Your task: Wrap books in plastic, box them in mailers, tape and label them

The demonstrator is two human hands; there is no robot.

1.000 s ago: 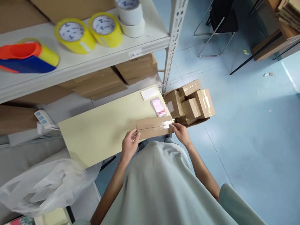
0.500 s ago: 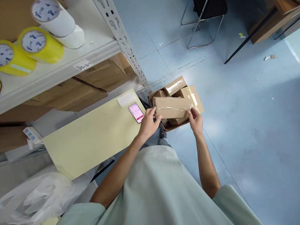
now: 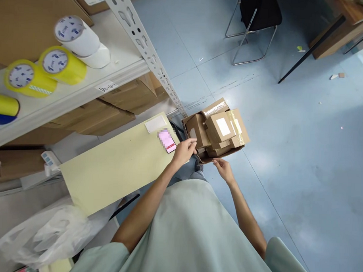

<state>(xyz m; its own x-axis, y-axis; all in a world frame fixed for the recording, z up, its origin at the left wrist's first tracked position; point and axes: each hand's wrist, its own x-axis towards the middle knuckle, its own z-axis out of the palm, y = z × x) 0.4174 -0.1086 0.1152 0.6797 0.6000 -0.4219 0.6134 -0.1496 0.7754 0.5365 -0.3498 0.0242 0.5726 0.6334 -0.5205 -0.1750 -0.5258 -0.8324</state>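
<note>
An open cardboard carton (image 3: pixel 203 160) stands on the floor in front of me, filled with several small cardboard boxes. On top is a brown box with a white label (image 3: pixel 221 127); to its left leans a box with a paler label (image 3: pixel 196 130). My left hand (image 3: pixel 183 152) is at the carton's near left edge, fingers loosely bent and apart, with no object visible in it. By the near rim hovers my right hand (image 3: pixel 224 169), fingers loosely curled, holding nothing I can see. Whether either hand touches the carton is unclear.
A pale yellow table (image 3: pixel 117 165) on the left bears a phone (image 3: pixel 167 141) and a white card (image 3: pixel 155 123). Above it, a metal shelf holds tape rolls (image 3: pixel 63 65). A plastic bag (image 3: pixel 47 236) lies lower left. A black chair (image 3: pixel 260 13) stands farther off.
The long brown box held between both hands is out of them, and I cannot tell which box in the carton it is. Both hands are lower and nearer my body; the labelled boxes now show.
</note>
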